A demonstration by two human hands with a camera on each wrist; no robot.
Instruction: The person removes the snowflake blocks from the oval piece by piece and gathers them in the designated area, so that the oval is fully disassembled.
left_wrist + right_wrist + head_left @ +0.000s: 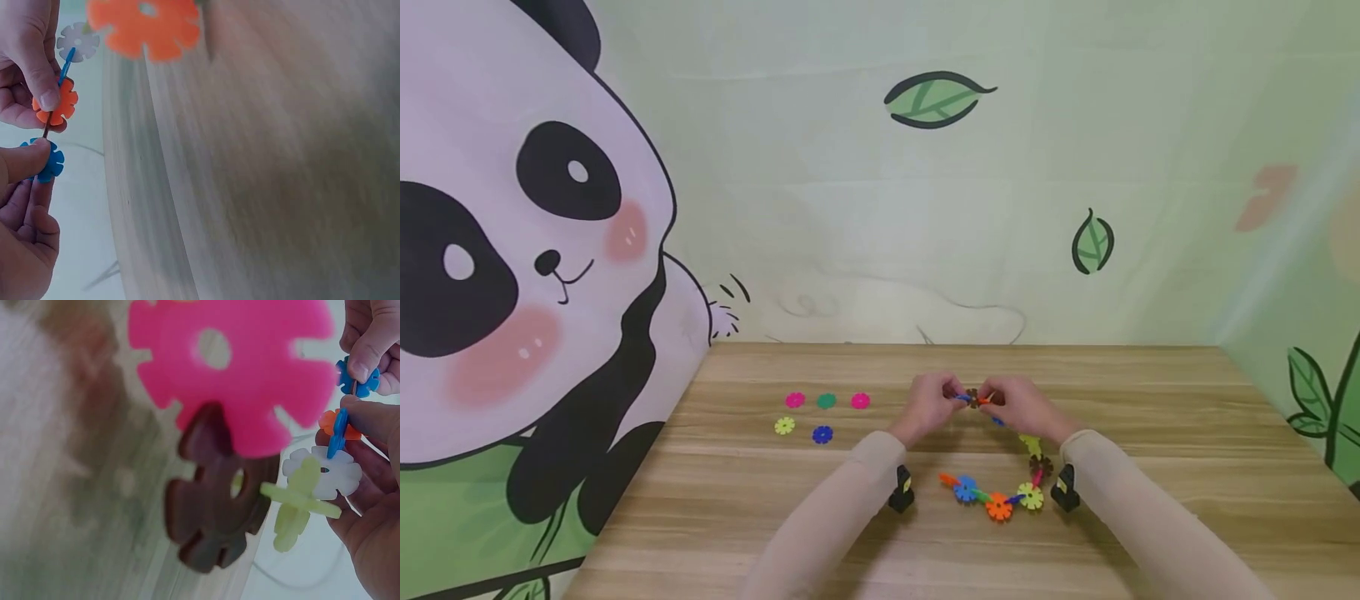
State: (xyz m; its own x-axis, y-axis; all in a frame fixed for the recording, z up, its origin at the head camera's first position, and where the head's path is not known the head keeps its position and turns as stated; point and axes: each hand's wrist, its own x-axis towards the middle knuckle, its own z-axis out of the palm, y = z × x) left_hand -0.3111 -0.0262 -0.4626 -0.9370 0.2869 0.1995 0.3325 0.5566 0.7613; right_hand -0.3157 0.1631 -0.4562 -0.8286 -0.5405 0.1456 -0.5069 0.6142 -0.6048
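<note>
Your left hand (931,402) pinches a blue disc (45,160) between thumb and fingers, and your right hand (1022,407) pinches an orange disc (57,103) the same way, both held just above the worktop (1150,467) at the raised end of a chain of slotted plastic discs (1000,496) that trails down onto the wood between your wrists. These pieces look light, thin, stiff and rather smooth, so grip each by its flat faces near the rim, leaving the notches free. No brand, label or writing can be read anywhere.
</note>
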